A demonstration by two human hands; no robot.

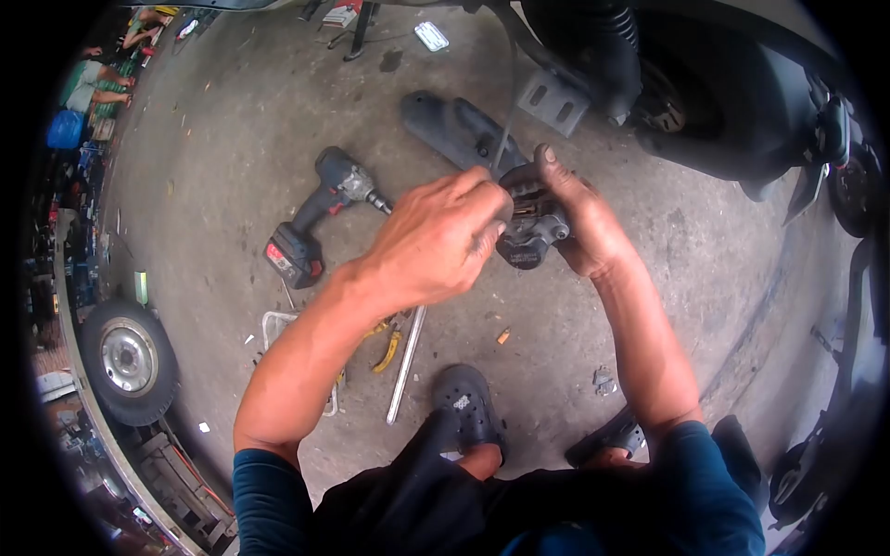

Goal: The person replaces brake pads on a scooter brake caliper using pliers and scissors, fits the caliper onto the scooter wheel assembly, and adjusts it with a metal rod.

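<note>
We count two bare hands, the left hand (436,239) and the right hand (586,221); one dark, compact metal part (530,243); one grey-and-black cordless driver (326,206); one straight silver metal bar (406,366); two black perforated clogs (464,408) near; and, at left, one silver-rimmed, black-tyred wheel (128,357).

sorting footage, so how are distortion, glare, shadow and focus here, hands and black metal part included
Head view: strong fisheye bending, black corners; head view: highlights on the long silver metal bar; head view: black vehicle parts at upper right sink into shadow; head view: bare left hand and bare right hand fairly clear, but lettering on the black metal part too soft to read.
</note>
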